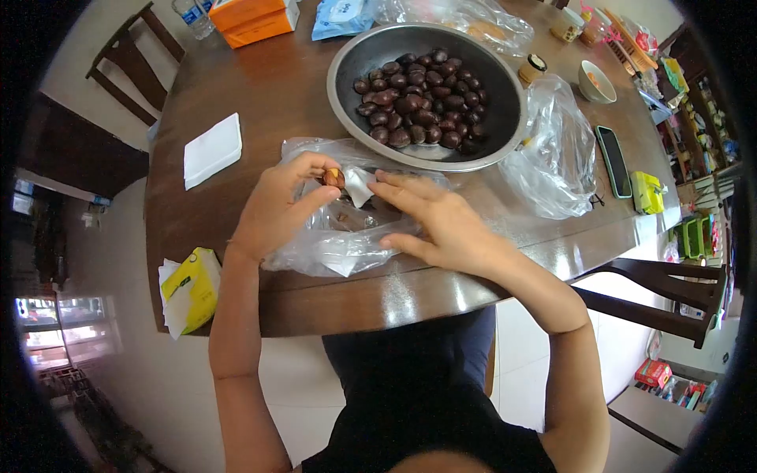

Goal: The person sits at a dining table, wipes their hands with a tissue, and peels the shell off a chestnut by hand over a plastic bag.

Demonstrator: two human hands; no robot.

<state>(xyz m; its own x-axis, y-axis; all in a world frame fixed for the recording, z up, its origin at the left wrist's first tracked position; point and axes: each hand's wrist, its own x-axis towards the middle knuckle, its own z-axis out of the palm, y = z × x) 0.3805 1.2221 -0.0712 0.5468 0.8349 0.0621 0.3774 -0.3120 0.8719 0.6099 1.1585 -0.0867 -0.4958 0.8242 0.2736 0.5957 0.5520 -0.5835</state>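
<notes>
My left hand [288, 197] pinches a brown chestnut [334, 178] with a yellow patch showing on it, between thumb and fingers. To its right, my right hand [430, 217] is open, thumb and fingers apart. Its fingertips are beside a crumpled white tissue [359, 188]; whether they touch it I cannot tell. Under both hands a clear plastic bag [303, 251] lies spread, with dark bits in it that look like shells. Behind the hands stands a large metal bowl [344, 94], holding many dark brown, glossy chestnuts [422, 98].
A folded white tissue [213, 150] and a yellow tissue pack [192, 292] lie left. On the right are another plastic bag [552, 150], a phone [613, 162], a small yellow pack [648, 193] and a white bowl [597, 83]. An orange box [252, 22] stands at the back.
</notes>
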